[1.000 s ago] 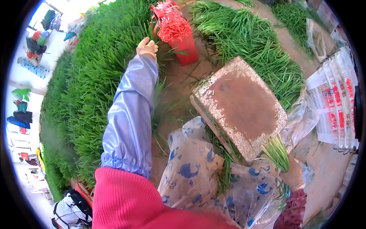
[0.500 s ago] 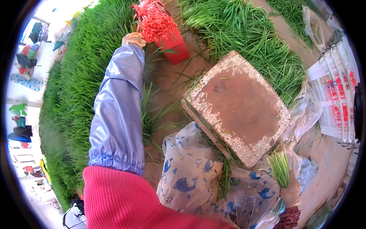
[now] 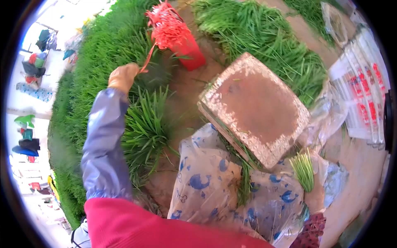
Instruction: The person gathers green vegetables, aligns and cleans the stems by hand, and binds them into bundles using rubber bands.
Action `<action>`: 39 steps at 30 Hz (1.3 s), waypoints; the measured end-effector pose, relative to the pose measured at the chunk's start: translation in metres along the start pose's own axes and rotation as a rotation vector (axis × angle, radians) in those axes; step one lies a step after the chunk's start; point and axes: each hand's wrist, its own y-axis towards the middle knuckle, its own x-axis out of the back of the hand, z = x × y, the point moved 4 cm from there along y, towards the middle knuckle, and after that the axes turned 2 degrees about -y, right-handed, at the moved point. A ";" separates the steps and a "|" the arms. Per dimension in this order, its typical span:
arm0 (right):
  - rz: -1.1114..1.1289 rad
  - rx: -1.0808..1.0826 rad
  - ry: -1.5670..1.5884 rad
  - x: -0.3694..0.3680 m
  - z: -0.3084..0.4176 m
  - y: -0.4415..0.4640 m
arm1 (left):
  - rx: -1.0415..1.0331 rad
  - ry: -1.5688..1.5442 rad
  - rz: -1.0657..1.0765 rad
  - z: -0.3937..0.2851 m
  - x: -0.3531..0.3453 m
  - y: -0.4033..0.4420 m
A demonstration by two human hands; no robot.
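Note:
My left hand (image 3: 123,77), in a tan glove with a lavender sleeve cover, pinches a thin red plastic strip (image 3: 149,57). The strip runs up to a tangle of red strips (image 3: 168,29) standing in a red box (image 3: 192,51). Beneath and beside the hand are long green blades that look like garlic chives (image 3: 142,120). My right hand does not show. Near the lower right, a small bundle of green stems (image 3: 304,171) with pale cut ends lies beside a clear plastic sheet printed with blue whales (image 3: 206,177).
A worn board or low stand with a patterned white border (image 3: 258,107) sits in the middle. Behind it spreads a pile of cut green blades (image 3: 264,41). Printed plastic sacks (image 3: 357,87) lie at the right, and growing greenery (image 3: 68,136) lines the left.
My left hand has moved down and left from the red box, drawing a red strip out from the tangle. The view has shifted slightly.

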 end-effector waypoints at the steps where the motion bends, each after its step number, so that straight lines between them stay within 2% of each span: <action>1: 0.027 -0.014 0.036 0.002 -0.001 0.000 | -0.166 0.038 0.194 -0.013 0.006 -0.024; 2: 0.027 -0.051 0.027 0.006 -0.002 -0.003 | -0.341 0.078 0.381 -0.032 0.028 -0.059; 4: -0.021 -0.073 0.041 0.009 -0.004 -0.005 | -0.592 -0.106 0.457 -0.038 0.026 -0.100; 6: -0.075 -0.066 0.038 0.002 -0.029 -0.004 | -0.485 -0.356 0.584 -0.081 0.102 -0.123; 7: -0.123 -0.020 0.039 0.001 -0.037 -0.004 | -0.510 -0.357 0.582 -0.095 0.119 -0.122; 9: -0.132 -0.053 0.047 -0.001 -0.047 -0.002 | -0.617 -0.510 0.457 -0.121 0.144 -0.117; 10: -0.137 -0.060 0.060 0.000 -0.050 0.001 | -0.793 -0.372 0.247 -0.140 0.146 -0.105; 11: -0.171 -0.038 0.099 0.003 -0.044 0.001 | -0.943 -0.429 0.066 -0.160 0.142 -0.090; 12: -0.167 -0.053 0.099 0.004 -0.042 0.003 | -0.984 -0.516 0.145 -0.189 0.149 -0.072; 14: -0.204 -0.018 0.129 0.009 -0.035 0.006 | -1.147 -0.588 0.044 -0.249 0.140 -0.030; 15: -0.212 -0.009 0.169 0.012 -0.030 0.008 | -1.069 -0.507 0.148 -0.282 0.144 -0.015; 17: -0.183 -0.020 0.202 0.018 -0.019 0.013 | -1.105 -0.429 0.079 -0.338 0.131 0.022; 20: -0.153 -0.026 0.244 0.019 -0.017 0.023 | -1.014 -0.434 0.147 -0.395 0.117 0.065; 22: -0.144 -0.002 0.195 0.018 -0.016 0.032 | -0.740 -0.755 0.160 -0.414 0.104 0.091; 23: -0.144 0.055 0.196 0.020 -0.014 0.038 | -0.640 -1.153 0.156 -0.422 0.063 0.118; 25: -0.151 0.074 0.157 0.025 -0.005 0.048 | -0.575 -1.403 0.195 -0.416 0.010 0.156; 27: -0.145 0.102 0.144 0.029 0.006 0.057 | -0.964 -0.676 -0.227 -0.393 0.031 0.138; 29: -0.140 0.153 0.155 0.032 0.013 0.070 | -1.174 -0.032 -0.660 -0.370 0.028 0.097; 31: -0.089 0.151 0.063 0.024 0.022 0.082 | -0.700 -0.684 0.093 -0.346 -0.010 0.105; 32: -0.086 0.172 0.072 0.022 0.030 0.086 | -0.681 -0.672 0.093 -0.333 -0.019 0.095; 33: -0.064 0.211 0.127 0.022 0.038 0.090 | -0.645 -0.828 0.241 -0.323 -0.026 0.080; 35: -0.064 0.321 0.182 0.020 0.059 0.100 | -0.657 -0.901 0.408 -0.312 -0.034 0.050; 38: 0.014 0.252 0.098 0.033 0.109 0.116 | -0.803 -0.206 0.525 -0.323 0.012 -0.010; 39: 0.014 0.252 0.066 0.035 0.127 0.123 | -0.788 -0.197 0.555 -0.322 0.023 -0.025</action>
